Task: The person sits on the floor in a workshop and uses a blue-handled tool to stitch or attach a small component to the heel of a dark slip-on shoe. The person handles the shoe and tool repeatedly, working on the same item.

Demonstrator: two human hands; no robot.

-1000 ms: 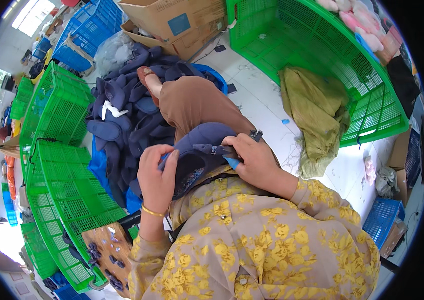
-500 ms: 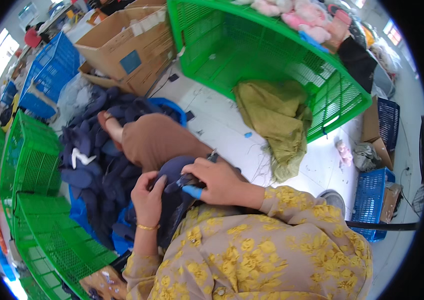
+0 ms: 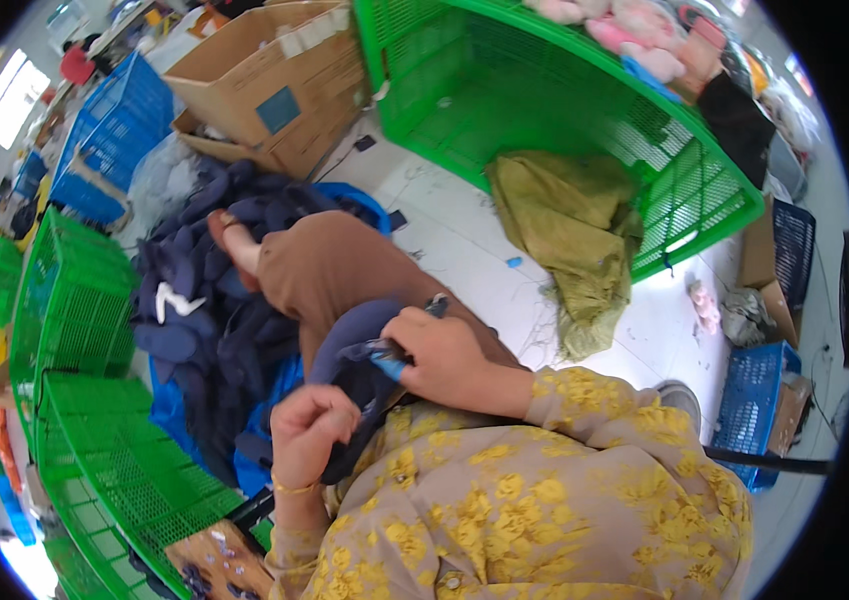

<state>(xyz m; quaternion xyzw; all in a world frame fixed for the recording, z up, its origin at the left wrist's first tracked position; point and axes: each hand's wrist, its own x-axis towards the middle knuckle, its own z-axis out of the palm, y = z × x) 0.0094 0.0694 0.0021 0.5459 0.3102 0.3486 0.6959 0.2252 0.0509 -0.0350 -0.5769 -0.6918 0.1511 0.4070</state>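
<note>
A dark navy slipper (image 3: 361,328) lies over my lap, its rounded sole edge facing up. My right hand (image 3: 439,358) is closed at its strap side, gripping it, with blue wrapping (image 3: 387,364) on the thumb. A small dark object with a shiny metal end (image 3: 436,304) shows beside the fingers; its kind is unclear. My left hand (image 3: 312,428) is apart from the sole edge, lower and nearer to me, with curled, pinched fingers. Whatever it may hold is too small to make out. Beyond my bent leg spreads a heap of similar navy slippers (image 3: 172,342), partly on blue sheeting.
Green mesh crates stand at the left (image 3: 104,425) and far right (image 3: 424,120). An olive sack (image 3: 569,240) hangs from the far crate to the floor. Cardboard boxes (image 3: 254,95) stand behind the heap. A blue basket (image 3: 752,400) sits at the right.
My left hand has let go of the slipper's edge and drawn down toward me, fingers curled. My right hand stays at the slipper. The whole view has shifted slightly.
</note>
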